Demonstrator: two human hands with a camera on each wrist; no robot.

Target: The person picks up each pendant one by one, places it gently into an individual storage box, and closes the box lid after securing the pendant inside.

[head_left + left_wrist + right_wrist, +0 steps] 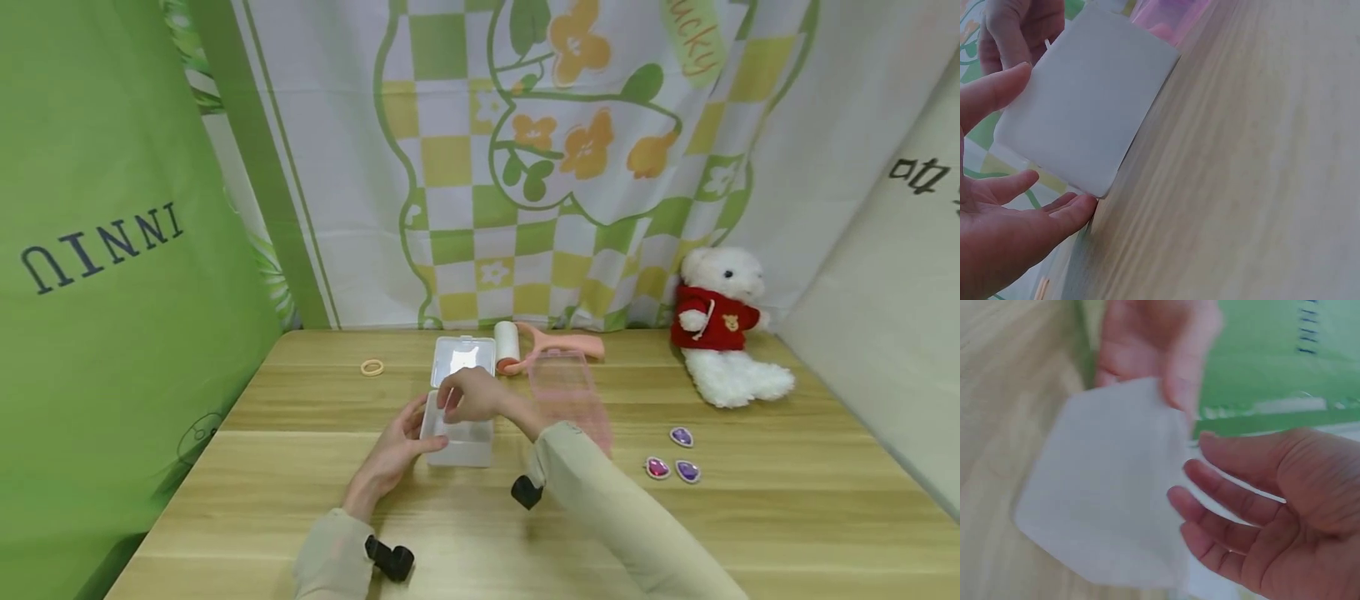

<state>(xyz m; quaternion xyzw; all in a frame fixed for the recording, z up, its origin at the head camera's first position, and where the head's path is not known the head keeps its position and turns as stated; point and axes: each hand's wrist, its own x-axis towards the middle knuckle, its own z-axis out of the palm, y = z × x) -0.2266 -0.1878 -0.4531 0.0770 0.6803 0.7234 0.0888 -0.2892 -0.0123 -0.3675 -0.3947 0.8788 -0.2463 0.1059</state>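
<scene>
A white plastic box (460, 454) stands on the table with its clear lid (453, 360) tipped back behind it. My left hand (395, 447) holds the box by its left side, the thumb over the rim and the fingers along the side and lower corner. Above the box's opening is my right hand (472, 394), its fingers bent downward. In the right wrist view, the right hand's fingers (1210, 528) are loosely curved and spread, with nothing visible between them. What lies inside the box is mostly hidden by the right hand.
Behind the box lie a lint roller (558, 342) and a pink translucent case (562, 379), partly under the right arm. Farther left is a small yellowish ring (372, 367). Purple and red gem pieces (682, 437) lie at right, below a white plush toy (723, 333).
</scene>
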